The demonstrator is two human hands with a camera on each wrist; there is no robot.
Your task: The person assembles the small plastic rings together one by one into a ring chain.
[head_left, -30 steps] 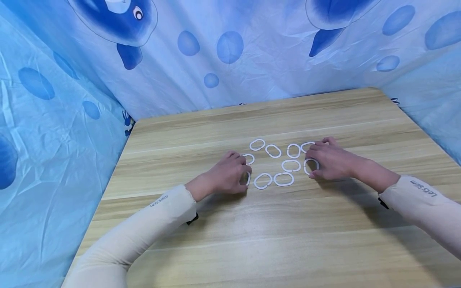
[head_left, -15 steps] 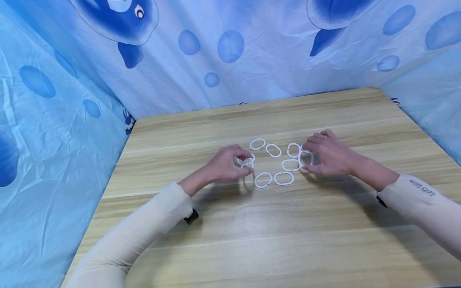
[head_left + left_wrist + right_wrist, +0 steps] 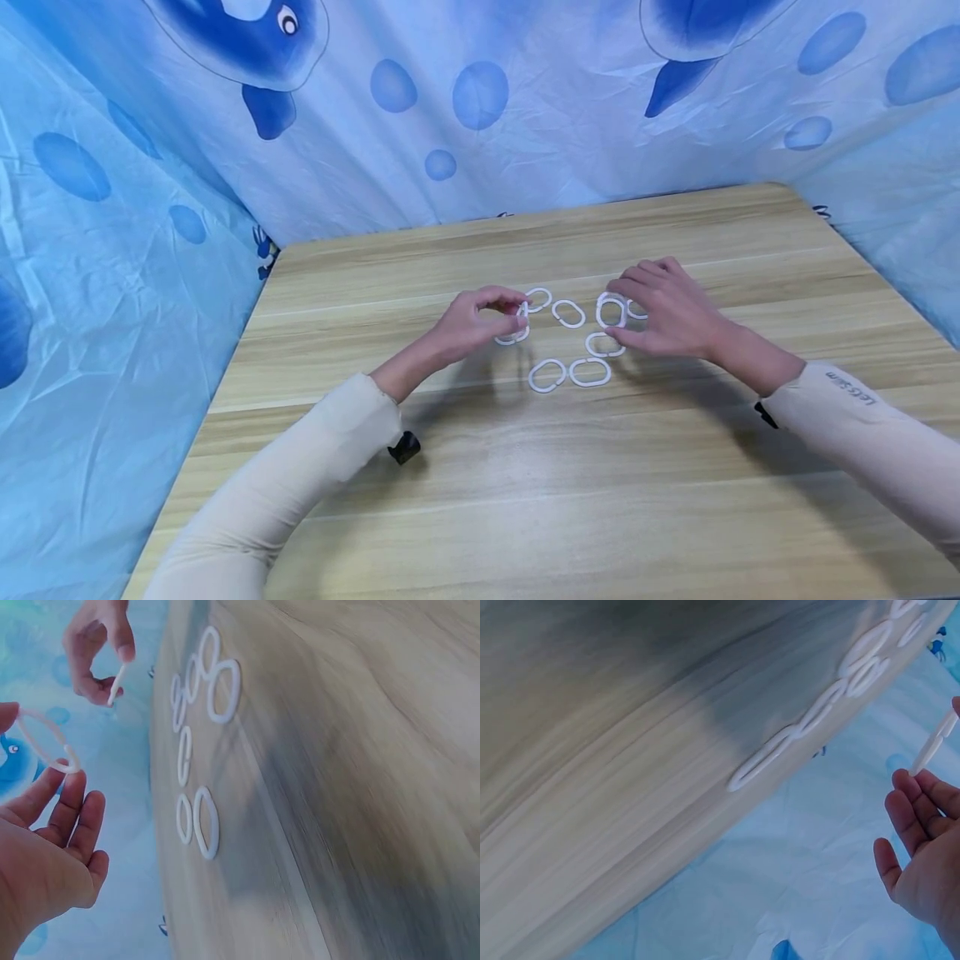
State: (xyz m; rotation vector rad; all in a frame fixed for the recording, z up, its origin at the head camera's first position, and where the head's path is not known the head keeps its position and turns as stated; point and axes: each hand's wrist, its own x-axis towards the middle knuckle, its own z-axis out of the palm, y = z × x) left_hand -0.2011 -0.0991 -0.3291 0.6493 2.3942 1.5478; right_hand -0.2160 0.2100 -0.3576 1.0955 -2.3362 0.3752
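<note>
My left hand (image 3: 476, 321) pinches a white oval ring with a small split (image 3: 73, 762) between thumb and fingertips, above the table and over another ring. On the right, my right hand (image 3: 667, 312) holds a second white oval split ring (image 3: 930, 748) between thumb and fingers. That ring overlaps one lying ring in the head view. Several more white oval rings lie flat in a loose cluster between the hands; the nearest to me are a ring (image 3: 591, 385) and its left neighbour (image 3: 547, 392). My right hand partly hides the rightmost ring.
The wooden table (image 3: 525, 500) spreads out in front of me. A blue curtain (image 3: 322, 175) with printed sea animals and bubbles hangs behind its far edge and along both sides. Light sleeves cover both forearms.
Both hands have lifted a ring off the table. The left hand has moved up and slightly away from me with its ring; the right hand has moved left and away with its own.
</note>
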